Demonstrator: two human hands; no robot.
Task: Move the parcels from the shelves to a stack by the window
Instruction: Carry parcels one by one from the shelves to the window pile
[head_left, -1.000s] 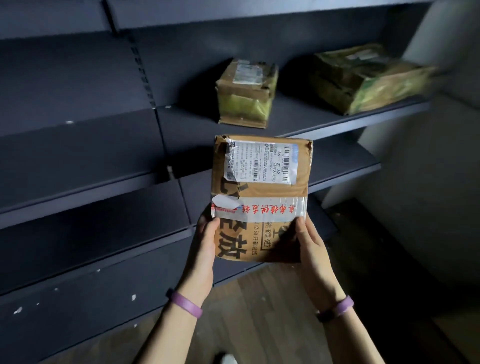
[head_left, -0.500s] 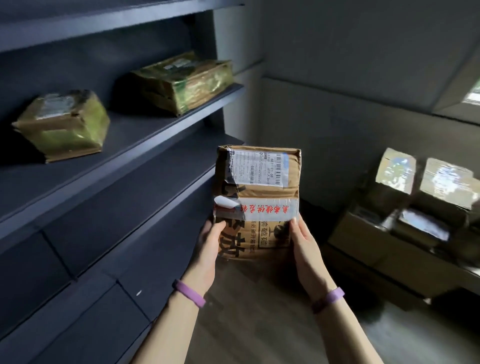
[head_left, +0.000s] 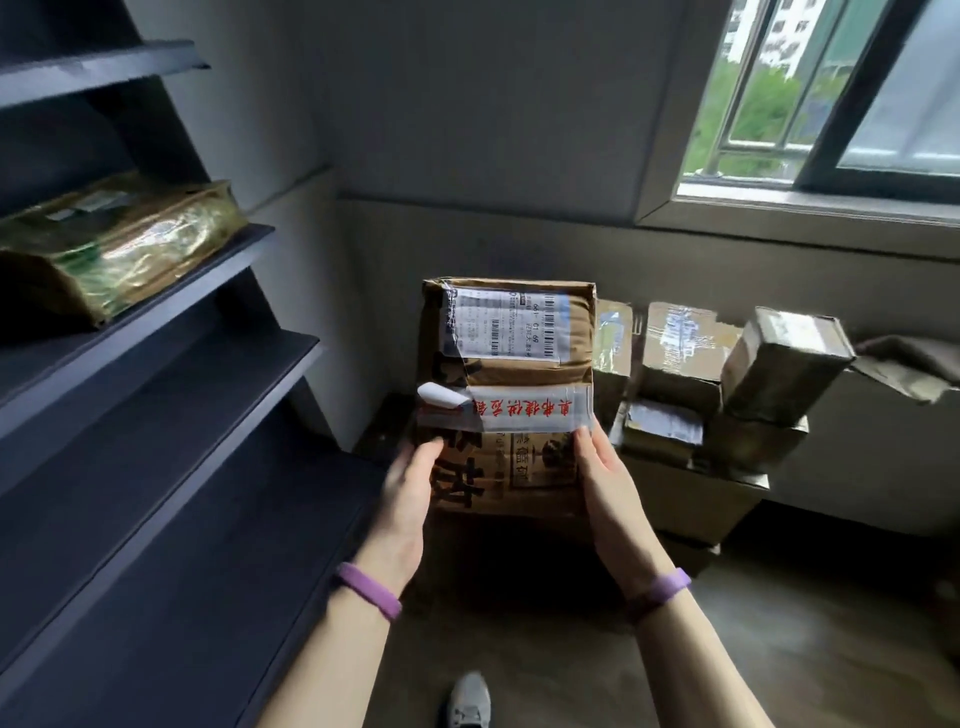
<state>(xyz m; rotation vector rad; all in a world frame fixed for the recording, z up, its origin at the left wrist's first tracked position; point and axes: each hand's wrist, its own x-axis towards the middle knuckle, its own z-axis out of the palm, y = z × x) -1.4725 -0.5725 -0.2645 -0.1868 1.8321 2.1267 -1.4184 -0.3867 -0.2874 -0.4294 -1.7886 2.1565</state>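
Note:
I hold a brown cardboard parcel (head_left: 506, 374) in front of me, with a white shipping label on top and a strip of tape with red characters across it. My left hand (head_left: 410, 499) grips its lower left side and my right hand (head_left: 610, 493) grips its lower right side. Behind it, under the window (head_left: 831, 98), stands a stack of taped parcels (head_left: 727, 395) on a larger carton. One tape-wrapped parcel (head_left: 114, 249) lies on the dark shelves (head_left: 171, 374) at the left.
The shelf unit runs along the left, its lower boards bare. A grey wall corner lies straight ahead. The floor (head_left: 779, 649) is dark wood, and my shoe (head_left: 470, 701) shows at the bottom. A low ledge (head_left: 883, 457) runs under the window at the right.
My view has swung right from the shelves toward the window. The parcel stays in both hands and is now nearer the stack. The second shelf parcel has left the view.

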